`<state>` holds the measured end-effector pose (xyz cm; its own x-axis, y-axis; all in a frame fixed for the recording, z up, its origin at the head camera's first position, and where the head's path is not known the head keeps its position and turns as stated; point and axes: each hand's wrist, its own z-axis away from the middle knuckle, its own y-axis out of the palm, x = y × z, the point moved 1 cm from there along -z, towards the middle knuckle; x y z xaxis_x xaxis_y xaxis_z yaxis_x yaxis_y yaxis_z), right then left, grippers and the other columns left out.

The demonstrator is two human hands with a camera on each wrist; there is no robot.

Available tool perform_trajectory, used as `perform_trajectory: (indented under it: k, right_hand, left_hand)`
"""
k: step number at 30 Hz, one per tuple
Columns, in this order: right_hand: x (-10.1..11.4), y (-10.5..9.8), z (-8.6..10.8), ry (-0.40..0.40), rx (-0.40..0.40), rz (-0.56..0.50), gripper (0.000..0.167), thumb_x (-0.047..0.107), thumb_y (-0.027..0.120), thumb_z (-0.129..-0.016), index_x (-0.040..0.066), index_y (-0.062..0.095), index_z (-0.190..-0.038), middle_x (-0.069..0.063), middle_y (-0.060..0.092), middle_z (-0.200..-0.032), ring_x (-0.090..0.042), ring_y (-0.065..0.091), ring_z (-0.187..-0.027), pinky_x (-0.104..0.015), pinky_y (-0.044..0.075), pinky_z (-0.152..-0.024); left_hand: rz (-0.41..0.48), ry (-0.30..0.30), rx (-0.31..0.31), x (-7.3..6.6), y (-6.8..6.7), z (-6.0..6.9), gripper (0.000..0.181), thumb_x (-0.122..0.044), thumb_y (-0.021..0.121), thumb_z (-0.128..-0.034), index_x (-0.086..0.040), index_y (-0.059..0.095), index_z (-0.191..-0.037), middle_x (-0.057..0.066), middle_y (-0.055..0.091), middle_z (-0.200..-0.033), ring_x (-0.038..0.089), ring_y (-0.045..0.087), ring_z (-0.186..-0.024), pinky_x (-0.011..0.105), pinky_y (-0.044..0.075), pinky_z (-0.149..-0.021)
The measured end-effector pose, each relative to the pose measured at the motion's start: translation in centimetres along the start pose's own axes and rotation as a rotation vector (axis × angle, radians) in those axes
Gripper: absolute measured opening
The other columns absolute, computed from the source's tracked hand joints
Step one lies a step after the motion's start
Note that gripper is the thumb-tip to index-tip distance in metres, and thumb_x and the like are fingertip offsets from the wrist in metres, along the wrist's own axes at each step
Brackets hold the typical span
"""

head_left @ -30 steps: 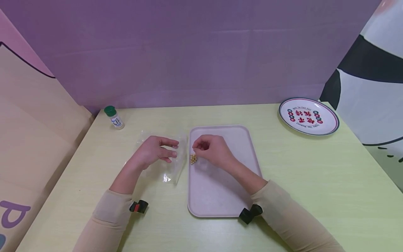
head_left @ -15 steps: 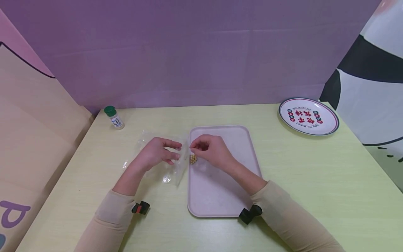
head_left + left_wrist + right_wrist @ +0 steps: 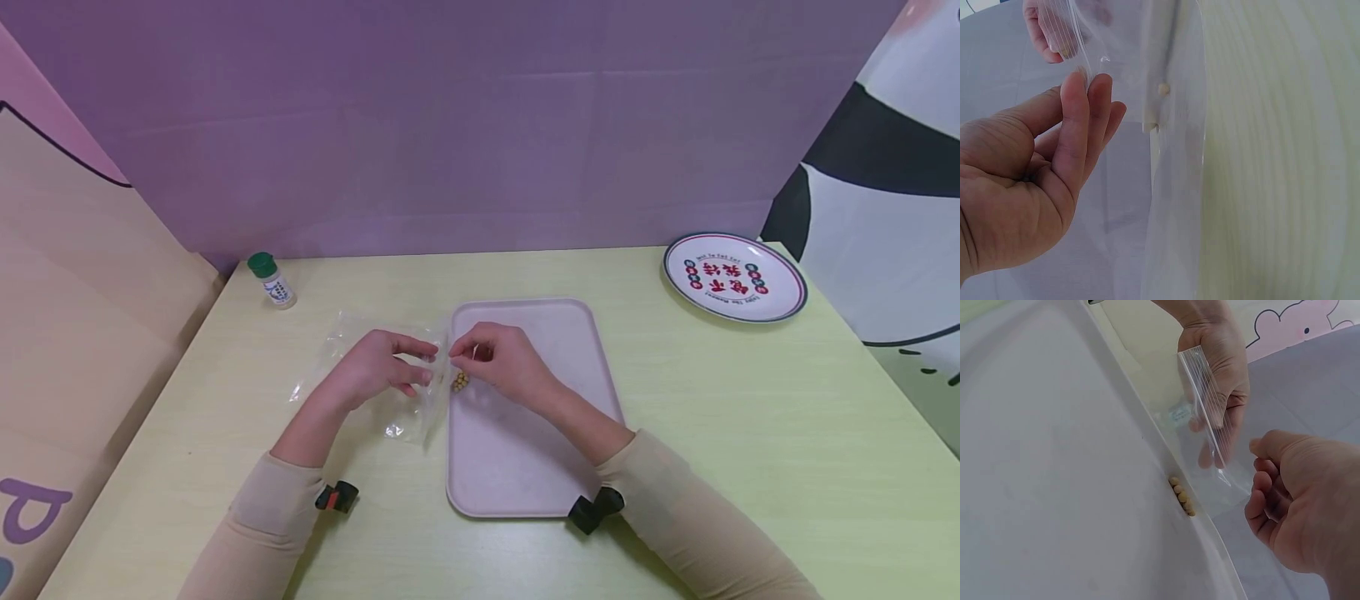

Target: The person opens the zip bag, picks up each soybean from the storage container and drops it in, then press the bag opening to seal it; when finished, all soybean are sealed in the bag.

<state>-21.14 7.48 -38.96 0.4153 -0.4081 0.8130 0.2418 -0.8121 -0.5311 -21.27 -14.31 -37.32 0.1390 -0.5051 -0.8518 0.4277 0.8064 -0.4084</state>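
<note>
A clear zip bag point(image 3: 395, 417) lies beside the tray's left edge, its zip strip showing in the right wrist view. My left hand point(image 3: 373, 367) holds the bag near its mouth, fingers partly spread. At the bag's mouth, my right hand point(image 3: 501, 357) has thumb and forefinger pinched; a small yellow spot, apparently a soybean point(image 3: 1065, 54), shows at the tips through the film. Several soybeans point(image 3: 1182, 497) lie heaped against the rim of the pale tray point(image 3: 525, 467), just below the right fingertips. One pale bean point(image 3: 1164, 89) shows through the bag.
A small green-capped shaker point(image 3: 272, 280) stands at the table's back left. An oval plate point(image 3: 735, 310) with red lettering sits at the back right. Behind the table point(image 3: 712, 400) hangs a purple cloth point(image 3: 480, 133).
My left hand has shifted slightly right and nearer me, bringing the bag closer to the tray. The right fingertips have moved a little left from above the beans to the bag's mouth.
</note>
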Motion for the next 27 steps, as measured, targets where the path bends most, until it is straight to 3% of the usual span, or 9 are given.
perform_trajectory:
  k: [12, 16, 20, 24, 27]
  right_hand:
    - [0.3, 0.0, 0.1, -0.006, -0.002, 0.035, 0.009, 0.010, 0.080, -0.088, 0.010, 0.079, -0.097, 0.003, 0.060, -0.078, -0.016, 0.055, -0.070, -0.027, 0.047, -0.061]
    - [0.1, 0.0, 0.1, 0.039, -0.073, 0.036, 0.008, 0.014, 0.078, -0.091, 0.012, 0.078, -0.098, 0.003, 0.062, -0.080, -0.018, 0.056, -0.072, -0.028, 0.047, -0.063]
    - [-0.2, -0.2, 0.0, 0.141, -0.120, 0.047, 0.004, 0.015, 0.075, -0.093, 0.013, 0.075, -0.097, 0.001, 0.063, -0.083, -0.021, 0.055, -0.073, -0.031, 0.047, -0.065]
    - [-0.6, -0.2, 0.0, 0.248, -0.021, 0.104, 0.003, 0.013, 0.073, -0.092, 0.012, 0.075, -0.094, 0.000, 0.062, -0.083, -0.019, 0.055, -0.070, -0.029, 0.047, -0.062]
    - [-0.7, -0.1, -0.1, 0.276, 0.078, 0.134, 0.003, 0.011, 0.072, -0.091, 0.011, 0.075, -0.092, -0.001, 0.062, -0.082, -0.017, 0.055, -0.069, -0.027, 0.048, -0.061]
  left_hand:
    - [-0.001, 0.000, 0.010, -0.1, 0.1, 0.1, 0.044, -0.005, 0.078, -0.0879, -0.006, 0.069, -0.130, 0.011, 0.065, -0.132, 0.022, 0.072, -0.075, 0.033, 0.059, -0.077]
    - [0.004, -0.003, 0.007, -0.1, 0.0, 0.0, 0.044, -0.005, 0.078, -0.0880, -0.004, 0.068, -0.131, 0.012, 0.065, -0.131, 0.022, 0.072, -0.077, 0.034, 0.060, -0.077]
    - [-0.010, -0.004, -0.006, 0.0, -0.3, -0.1, 0.043, -0.005, 0.078, -0.0884, -0.005, 0.068, -0.131, 0.012, 0.064, -0.132, 0.023, 0.072, -0.079, 0.035, 0.060, -0.078]
    - [-0.041, -0.006, -0.020, 0.2, -0.7, 0.1, 0.044, -0.007, 0.078, -0.0890, -0.005, 0.067, -0.132, 0.012, 0.064, -0.133, 0.022, 0.072, -0.078, 0.033, 0.059, -0.079]
    - [-0.039, -0.002, -0.029, 0.2, -0.9, 0.1, 0.045, -0.006, 0.078, -0.0887, -0.004, 0.067, -0.132, 0.013, 0.064, -0.133, 0.021, 0.072, -0.078, 0.032, 0.059, -0.078]
